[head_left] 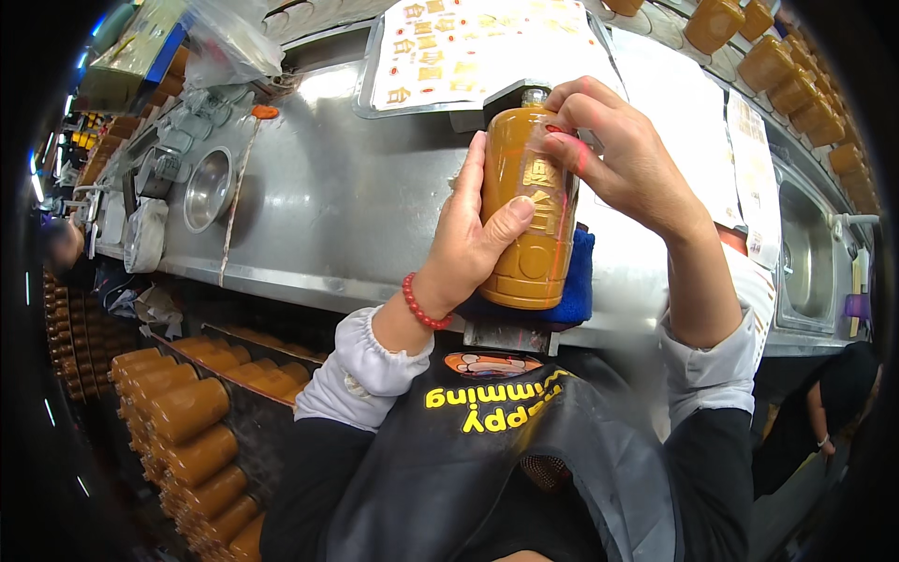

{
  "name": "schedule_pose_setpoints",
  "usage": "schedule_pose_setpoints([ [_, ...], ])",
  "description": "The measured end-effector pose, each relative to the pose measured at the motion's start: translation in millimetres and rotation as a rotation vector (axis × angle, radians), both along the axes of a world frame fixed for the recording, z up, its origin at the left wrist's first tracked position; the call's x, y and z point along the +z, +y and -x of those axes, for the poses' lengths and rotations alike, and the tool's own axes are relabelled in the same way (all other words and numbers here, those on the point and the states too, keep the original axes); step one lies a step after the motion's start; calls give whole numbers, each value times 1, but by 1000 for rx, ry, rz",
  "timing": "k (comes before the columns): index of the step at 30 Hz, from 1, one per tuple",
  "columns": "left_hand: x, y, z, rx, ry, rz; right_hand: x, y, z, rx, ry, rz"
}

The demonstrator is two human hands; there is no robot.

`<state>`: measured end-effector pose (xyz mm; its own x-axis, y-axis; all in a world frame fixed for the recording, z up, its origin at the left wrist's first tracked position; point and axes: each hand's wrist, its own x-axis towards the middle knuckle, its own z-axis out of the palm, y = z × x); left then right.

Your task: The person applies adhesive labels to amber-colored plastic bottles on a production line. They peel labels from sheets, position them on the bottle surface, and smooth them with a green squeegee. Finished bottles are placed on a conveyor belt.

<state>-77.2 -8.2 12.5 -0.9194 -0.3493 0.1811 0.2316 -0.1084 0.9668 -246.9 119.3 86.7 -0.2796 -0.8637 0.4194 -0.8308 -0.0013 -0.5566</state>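
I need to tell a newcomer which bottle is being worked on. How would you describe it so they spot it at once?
Start at the long steel counter. At its near edge lies a folded blue cloth; above it, the left hand and right hand hold one upright amber-brown plastic bottle. Unlike the racked bottles, it alone is held.

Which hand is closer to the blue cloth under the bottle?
Left. The left hand grips the bottle low, its heel beside the blue cloth; the right hand is up at the bottle's neck.

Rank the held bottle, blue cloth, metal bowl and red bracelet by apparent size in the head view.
1. Bottle, nearest the camera, so unsure
2. Blue cloth, mostly hidden
3. Metal bowl, similar to the cloth
4. Red bracelet
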Motion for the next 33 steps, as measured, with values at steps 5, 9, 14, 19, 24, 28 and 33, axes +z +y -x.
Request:
schedule_pose_setpoints([
  [5, 0, 0, 1, 0, 6, 14, -5, -3, 0, 15, -1, 105],
  [9, 3, 1, 1, -10, 3, 22, -6, -3, 1, 5, -7, 65],
  [14, 13, 2, -1, -74, 0, -94, 0, -1, 1, -9, 1, -5],
  [19, 4, 0, -1, -48, 13, -11, 2, -1, 0, 1, 3, 3],
  [24, 5, -1, -1, -38, -4, 28, 2, -1, -1, 0, 0, 13],
  [28, -1, -2, -1, -15, -4, 61, 2, -1, 0, 1, -29, 32],
  [33, 8, 3, -2, -19, -10, 2, -17, 18, -6, -172, -218, 73],
])
